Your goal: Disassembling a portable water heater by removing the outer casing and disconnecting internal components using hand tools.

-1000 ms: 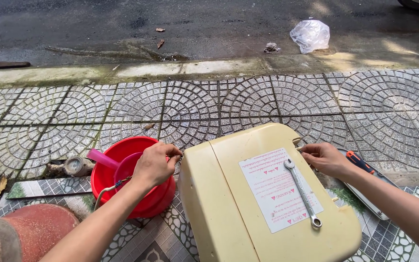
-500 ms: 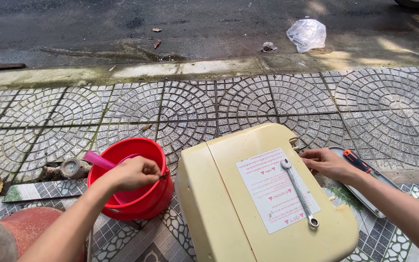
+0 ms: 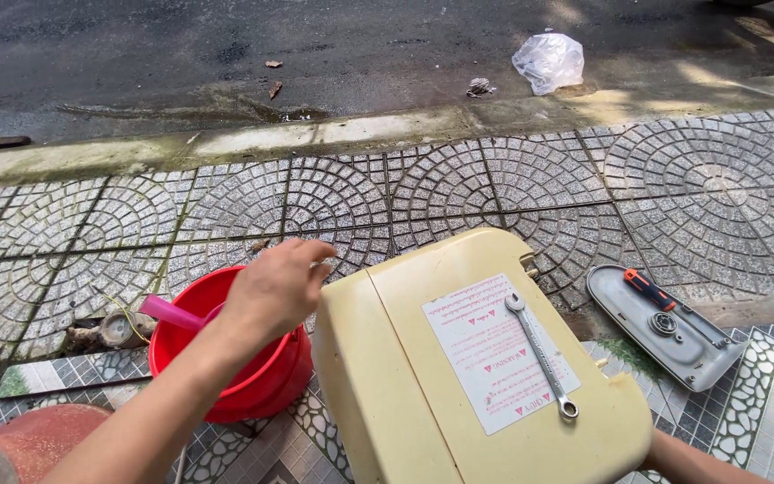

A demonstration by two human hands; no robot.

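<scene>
Nearest to me, my right forearm comes in at the bottom right corner; the right hand itself is hidden behind the cream plastic casing (image 3: pixel 405 376), so I cannot tell whether it is open or closed. The casing lies flat side up on the patterned tiles, with a white label (image 3: pixel 494 354) stuck on it and a silver combination wrench (image 3: pixel 541 355) resting diagonally across that label.

Just left of the casing, my left hand (image 3: pixel 272 289) hovers over the red bucket (image 3: pixel 257 390), fingers loosely curled and together, gripping nothing I can make out. The bucket sits just beside the casing's left edge. A pink handle (image 3: pixel 172 314) sticks out over its rim; the arm covers most of the inside, so I cannot tell what else it contains. A reddish round object (image 3: pixel 42 435) shows at the bottom left.

To the right of the casing, a grey metal tray-like cover (image 3: pixel 624 309) lies open side up, holding a screwdriver with a red and black grip (image 3: pixel 649 290) and a small round metal part (image 3: pixel 665 324).

Farther out is the grey paving, then the kerb, then the dark wet road with a crumpled white plastic bag (image 3: pixel 548 61).
</scene>
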